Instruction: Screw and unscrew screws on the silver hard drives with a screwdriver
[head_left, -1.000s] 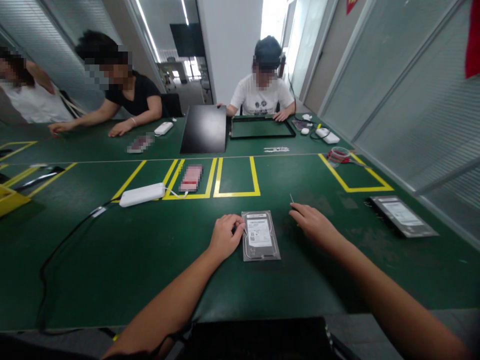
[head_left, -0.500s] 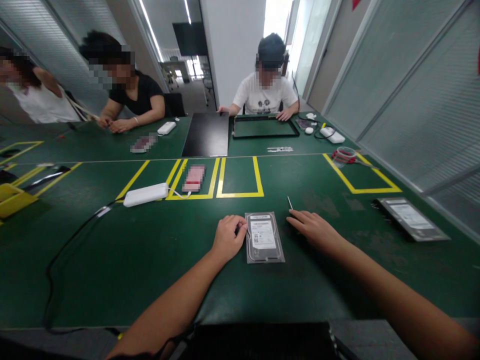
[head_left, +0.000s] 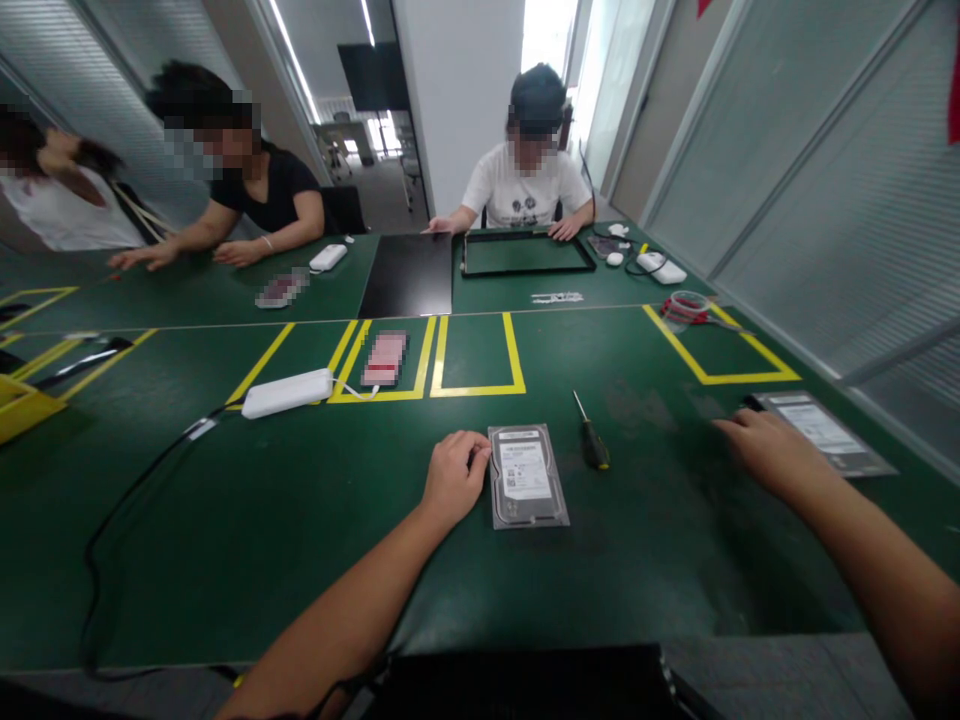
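- Closest to me, below the left hand, there's some dark thing cut off by the bottom edge, can't make out what [head_left: 517, 690].
- Left hand [head_left: 456, 475]: loosely curled, fingertips right up against the near drive's left edge. Thumb's partly tucked away, so can't tell if it's actually gripping.
- The near hard drive [head_left: 529, 505] lies label up just right of that hand, print too tiny to read.
- Screwdriver [head_left: 595, 442] is lying between the two hands, nobody holding it.
- Right hand [head_left: 780, 455]: fingers bent, over by the far drive [head_left: 862, 455] and covering part of it. Touching or just in front? Can't tell, nor whether it's pinching anything.
- Past the left hand and off to its left: white power brick [head_left: 287, 393], then a phone [head_left: 385, 358], pixelated. Way further left, a yellow tray [head_left: 26, 405], cut off by the frame.
- Way beyond both hands, a co-worker in white [head_left: 499, 185] sits behind a black panel [head_left: 409, 275] and a black frame [head_left: 529, 271]; face blurred out.
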